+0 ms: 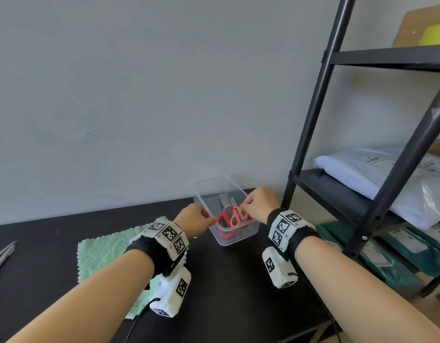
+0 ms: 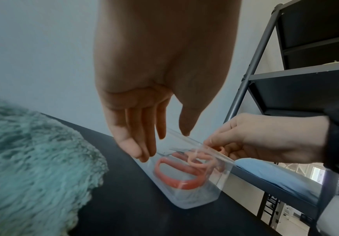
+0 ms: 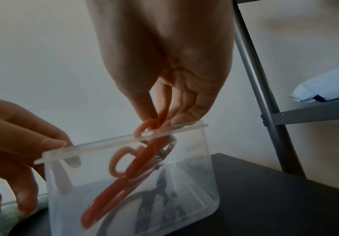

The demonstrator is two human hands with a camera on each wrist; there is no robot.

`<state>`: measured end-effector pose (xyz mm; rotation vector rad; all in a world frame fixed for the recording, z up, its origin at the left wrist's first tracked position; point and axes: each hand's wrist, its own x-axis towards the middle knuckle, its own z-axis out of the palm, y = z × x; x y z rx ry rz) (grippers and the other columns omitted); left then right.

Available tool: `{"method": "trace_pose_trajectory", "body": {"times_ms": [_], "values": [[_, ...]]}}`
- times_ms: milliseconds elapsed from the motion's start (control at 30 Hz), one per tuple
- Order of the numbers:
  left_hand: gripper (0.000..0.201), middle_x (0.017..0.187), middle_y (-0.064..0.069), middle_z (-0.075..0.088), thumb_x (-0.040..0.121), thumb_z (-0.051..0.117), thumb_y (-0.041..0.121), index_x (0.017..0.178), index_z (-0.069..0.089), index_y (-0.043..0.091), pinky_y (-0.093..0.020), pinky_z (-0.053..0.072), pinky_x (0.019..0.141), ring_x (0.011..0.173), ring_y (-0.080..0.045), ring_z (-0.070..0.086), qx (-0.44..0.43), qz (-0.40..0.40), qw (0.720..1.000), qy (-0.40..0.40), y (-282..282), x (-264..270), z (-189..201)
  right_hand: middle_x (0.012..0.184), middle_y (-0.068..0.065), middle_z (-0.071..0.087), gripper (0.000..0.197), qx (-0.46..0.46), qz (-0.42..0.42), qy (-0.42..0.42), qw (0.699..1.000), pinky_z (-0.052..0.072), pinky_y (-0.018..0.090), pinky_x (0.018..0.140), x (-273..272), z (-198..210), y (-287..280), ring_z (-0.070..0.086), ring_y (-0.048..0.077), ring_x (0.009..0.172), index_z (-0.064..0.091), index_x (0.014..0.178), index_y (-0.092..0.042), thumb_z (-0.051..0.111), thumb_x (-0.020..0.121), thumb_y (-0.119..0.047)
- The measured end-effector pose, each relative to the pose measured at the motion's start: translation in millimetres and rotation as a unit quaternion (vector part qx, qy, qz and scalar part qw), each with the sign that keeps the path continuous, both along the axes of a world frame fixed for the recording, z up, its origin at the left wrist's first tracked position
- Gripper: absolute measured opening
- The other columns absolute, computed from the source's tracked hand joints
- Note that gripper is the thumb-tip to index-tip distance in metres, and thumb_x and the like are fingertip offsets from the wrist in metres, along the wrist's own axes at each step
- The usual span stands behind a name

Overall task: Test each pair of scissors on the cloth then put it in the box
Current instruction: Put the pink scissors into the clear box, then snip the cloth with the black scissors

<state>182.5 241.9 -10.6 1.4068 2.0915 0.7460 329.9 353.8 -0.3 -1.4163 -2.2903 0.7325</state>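
Clear plastic makes up the box, the landmark for everything else: it sits on the black table, with the green cloth just to its left. The right hand pinches a handle loop of the pale orange scissors at the box's right rim, blades pointing into the box. The left hand has relaxed, straight fingers touching the near left rim, apparently steadying the box. To do this step well, I judge the right hand should lower the scissors until they lie flat beside the red scissors already inside, then let go without snagging the loop. Count: 2 scissors in the box, 1 grey pair well left of it apparently untested, 1 cloth, 1 box.
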Motion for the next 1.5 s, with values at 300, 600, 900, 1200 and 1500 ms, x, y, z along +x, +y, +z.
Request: {"method": "trace_pose_trajectory", "body": {"times_ms": [300,600,900,1200,1500], "values": [[0.021,0.078,-0.011,0.064,0.089,0.058,0.017,0.098,0.065,0.000,-0.032,0.054,0.069,0.064,-0.020,0.059,0.014,0.004,1.000,-0.011,-20.1,-20.2,8.7,0.076,0.005,0.071,0.020,0.008,0.018,-0.024,1.000,0.052,0.029,0.069,-2.9,14.6,-15.6,0.062,0.016,0.068,0.075,0.082,-0.006,0.060,0.089,-0.016],[0.019,0.101,-0.011,0.067,0.091,0.058,0.018,0.102,0.066,0.004,-0.032,0.052,0.079,0.092,-0.025,0.063,0.017,0.025,0.997,0.070,-92.1,-68.1,36.5,0.069,0.006,0.064,0.023,0.027,0.136,-0.068,0.988,0.045,0.026,0.064,-60.6,50.0,-84.5,0.057,0.021,0.067,0.066,0.065,-0.006,0.064,0.085,-0.016],[0.017,0.069,0.002,0.058,0.089,0.057,0.015,0.096,0.067,0.003,-0.027,0.050,0.063,0.068,-0.017,0.056,0.005,0.115,0.988,0.099,-207.1,-134.5,48.1,0.088,0.007,0.072,0.012,0.050,0.265,-0.068,0.961,0.045,0.024,0.070,-161.0,51.1,-179.7,0.063,0.018,0.080,0.075,0.087,-0.010,0.067,0.083,-0.018],[0.014,0.082,-0.001,0.063,0.088,0.057,0.015,0.091,0.069,0.009,-0.025,0.043,0.071,0.082,-0.019,0.060,-0.011,0.190,0.973,0.128,-308.9,-199.2,25.4,0.094,0.002,0.072,0.012,0.048,0.349,-0.082,0.932,0.044,0.022,0.074,-240.9,28.9,-260.6,0.061,0.015,0.085,0.075,0.089,-0.012,0.067,0.083,-0.018],[0.015,0.077,-0.002,0.061,0.087,0.057,0.007,0.095,0.069,0.006,-0.028,0.049,0.072,0.075,-0.018,0.057,-0.031,0.258,0.962,0.088,-360.3,-240.1,-0.8,0.064,-0.003,0.058,0.019,0.014,0.367,-0.160,0.916,0.049,0.026,0.076,-297.6,-1.9,-309.6,0.063,0.021,0.082,0.073,0.095,-0.008,0.069,0.084,-0.024]]}}
